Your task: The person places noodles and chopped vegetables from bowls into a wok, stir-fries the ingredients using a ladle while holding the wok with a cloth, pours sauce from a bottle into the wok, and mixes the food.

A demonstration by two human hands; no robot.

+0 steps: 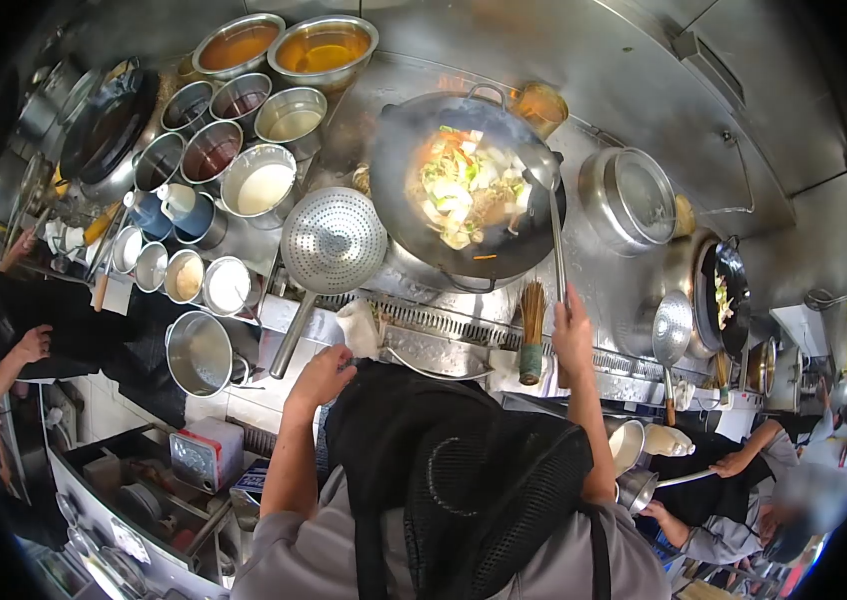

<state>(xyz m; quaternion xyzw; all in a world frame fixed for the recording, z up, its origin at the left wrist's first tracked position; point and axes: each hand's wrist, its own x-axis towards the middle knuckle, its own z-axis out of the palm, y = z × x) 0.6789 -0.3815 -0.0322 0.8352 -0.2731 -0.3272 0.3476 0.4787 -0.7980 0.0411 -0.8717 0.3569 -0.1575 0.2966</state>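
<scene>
Two bare hands (572,340), both mine, figure in this kitchen scene, along with one long-handled ladle (558,235). Two woks (504,262) holding food are in view, one before me and one off to my right, plus two perforated skimmers (334,243). To my left I count two wide steel bowls (329,81) of amber liquid, six deep round containers (262,216), four small round tubs (229,309), two squeeze bottles (148,213) and one large handled pot (199,352).

Steel cooking counter (599,285) – wok (399,165), perforated strainer (334,240), metal pots (258,186), bristle brush (532,335).
</scene>
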